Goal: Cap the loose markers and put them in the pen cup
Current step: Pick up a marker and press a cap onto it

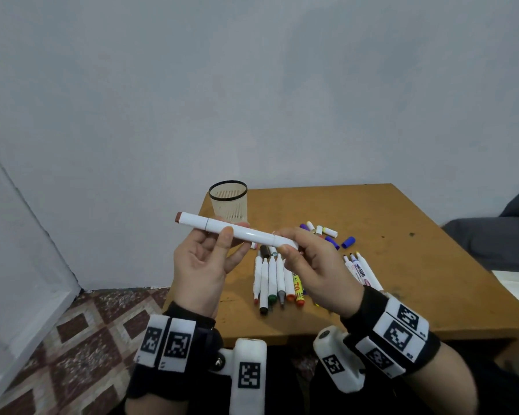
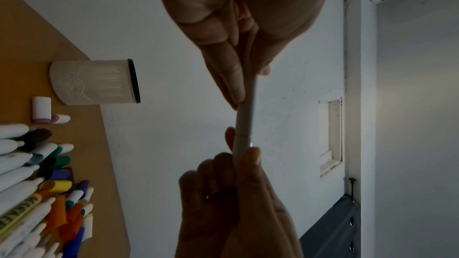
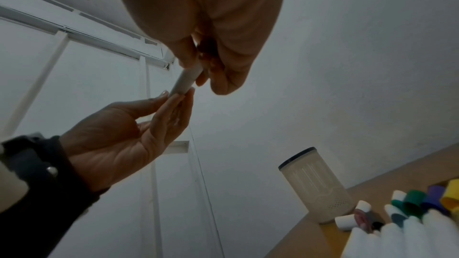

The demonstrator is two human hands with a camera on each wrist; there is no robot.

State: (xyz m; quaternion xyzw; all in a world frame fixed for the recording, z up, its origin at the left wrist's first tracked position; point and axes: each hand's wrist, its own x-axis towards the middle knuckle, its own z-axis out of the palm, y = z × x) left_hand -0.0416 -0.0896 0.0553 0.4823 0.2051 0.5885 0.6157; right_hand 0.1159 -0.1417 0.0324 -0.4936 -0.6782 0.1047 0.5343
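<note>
Markers are the business here, and one white marker (image 1: 237,230) is held up in the air between both hands, near the person and left of the table's things. Starting at the left, the left hand (image 1: 203,259) cradles the barrel, thumb on top and fingers curled beneath it, so that grip pinches the marker; its brown-ended cap points away to the far left. The pen cup (image 1: 228,202) stands upright on the far left corner of the table (image 1: 402,265), just beyond the marker and apart from it. To the right, the right hand (image 1: 315,266) closes its thumb and fingers round the marker's other end, where a white cap seems pushed on; whether it is fully seated I cannot tell. Below the hands a row of uncapped markers (image 1: 277,280) lies on the table, and loose caps (image 1: 327,233) are scattered farther right.

Judging by this, capping is at its close. Next comes a firm press, then a drop into the cup, end down, with the right grip released.
</note>
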